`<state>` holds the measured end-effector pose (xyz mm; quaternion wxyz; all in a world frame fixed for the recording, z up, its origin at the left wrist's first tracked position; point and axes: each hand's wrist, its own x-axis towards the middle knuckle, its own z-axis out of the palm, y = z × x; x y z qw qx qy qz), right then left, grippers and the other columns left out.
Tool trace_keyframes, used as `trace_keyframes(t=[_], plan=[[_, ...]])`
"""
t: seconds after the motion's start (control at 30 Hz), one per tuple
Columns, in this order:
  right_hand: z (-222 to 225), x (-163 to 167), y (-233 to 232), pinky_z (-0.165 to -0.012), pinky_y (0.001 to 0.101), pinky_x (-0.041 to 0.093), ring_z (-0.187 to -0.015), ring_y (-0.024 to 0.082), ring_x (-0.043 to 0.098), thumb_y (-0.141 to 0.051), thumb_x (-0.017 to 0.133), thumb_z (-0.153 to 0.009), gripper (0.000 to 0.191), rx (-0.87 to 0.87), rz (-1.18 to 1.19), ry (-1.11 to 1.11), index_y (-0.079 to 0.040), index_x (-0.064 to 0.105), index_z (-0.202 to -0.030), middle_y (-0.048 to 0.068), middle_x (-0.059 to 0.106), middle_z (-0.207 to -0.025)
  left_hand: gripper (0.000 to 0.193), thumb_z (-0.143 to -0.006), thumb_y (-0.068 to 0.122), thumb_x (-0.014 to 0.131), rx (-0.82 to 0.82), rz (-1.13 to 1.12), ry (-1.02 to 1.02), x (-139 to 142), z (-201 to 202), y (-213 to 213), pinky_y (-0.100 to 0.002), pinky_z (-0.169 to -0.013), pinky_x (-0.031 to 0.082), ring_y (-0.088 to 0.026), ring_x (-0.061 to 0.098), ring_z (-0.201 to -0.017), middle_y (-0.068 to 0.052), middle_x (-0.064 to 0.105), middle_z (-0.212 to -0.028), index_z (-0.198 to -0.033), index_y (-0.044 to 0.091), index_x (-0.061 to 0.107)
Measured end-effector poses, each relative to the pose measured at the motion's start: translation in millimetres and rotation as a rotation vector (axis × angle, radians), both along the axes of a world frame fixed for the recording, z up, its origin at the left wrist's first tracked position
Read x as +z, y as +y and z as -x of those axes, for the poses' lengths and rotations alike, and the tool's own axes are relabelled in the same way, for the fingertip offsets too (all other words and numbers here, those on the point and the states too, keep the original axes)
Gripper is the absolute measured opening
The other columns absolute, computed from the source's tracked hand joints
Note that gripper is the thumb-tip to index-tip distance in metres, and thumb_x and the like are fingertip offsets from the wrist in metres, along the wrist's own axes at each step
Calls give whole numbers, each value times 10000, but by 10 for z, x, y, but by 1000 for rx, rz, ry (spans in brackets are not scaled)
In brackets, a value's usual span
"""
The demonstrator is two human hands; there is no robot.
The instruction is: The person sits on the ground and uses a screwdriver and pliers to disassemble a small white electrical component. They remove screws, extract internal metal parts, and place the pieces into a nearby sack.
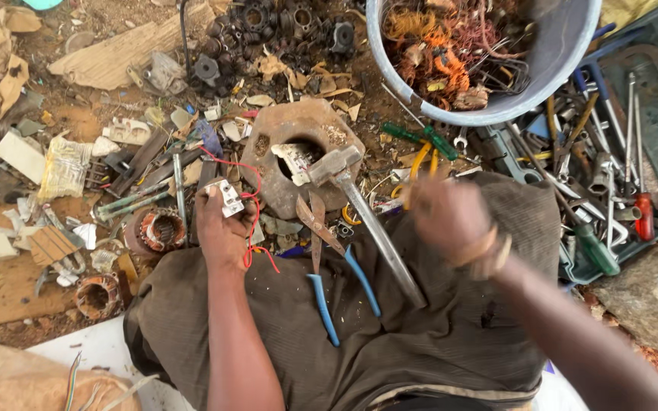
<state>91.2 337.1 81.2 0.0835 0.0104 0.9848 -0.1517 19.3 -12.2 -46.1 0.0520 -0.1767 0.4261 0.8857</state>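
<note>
My left hand (222,228) grips a small white electrical part (230,198) with thin red wires (254,205) looping off it. My right hand (451,221) is blurred in motion above my lap, fingers curled, just below yellow tool handles (420,161); whether it holds them is unclear. A metal hammer (367,221) lies across my brown cloth-covered lap, its head resting on a rusty block with a round hole (268,164). Blue-handled pliers (320,243) lie between my hands.
A grey bucket (565,53) of tangled copper wire stands at the top right. A tray of spanners and screwdrivers (611,175) lies to the right, with a stone (649,297) below it. Wound motor coils (161,230), scrap parts and cardboard litter the dirt at left.
</note>
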Motion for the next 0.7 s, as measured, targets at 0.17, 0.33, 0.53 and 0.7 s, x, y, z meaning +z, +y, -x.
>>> trace_keyframes(t=[0.17, 0.33, 0.53, 0.7], plan=[[819, -455, 619, -697, 417, 598, -797, 285, 704, -282, 662, -960, 430, -23, -437, -322, -136, 570, -1354, 164, 725, -971, 466, -1038, 510, 563, -17, 46, -108, -30, -28, -3, -321, -550, 462, -192, 630, -635, -57, 660, -898, -1155, 66, 644], [1048, -884, 699, -707, 416, 627, -820, 310, 744, -142, 617, -970, 686, -193, -422, -488, -196, 336, -1593, 199, 725, -948, 540, -1017, 551, 528, -46, 135, -132, 12, -21, 14, -317, -525, 447, -173, 605, -607, -41, 666, -867, -1136, 41, 659], [943, -988, 762, -748, 387, 657, -885, 277, 753, -225, 615, -1041, 278, -203, -399, -592, 1, 678, -1189, 189, 727, -981, 568, -1031, 572, 520, -76, 148, -171, 2, 4, 14, -311, -524, 438, -170, 599, -593, -31, 645, -812, -1132, 33, 669], [472, -901, 576, -878, 521, 526, -1018, 436, 655, -225, 686, -944, 379, -12, 68, 162, 29, 639, -1221, 287, 687, -1085, 525, -1024, 567, 494, -69, 70, -149, -124, 28, 20, -312, -493, 428, -167, 606, -578, -21, 660, -797, -1117, 84, 679]])
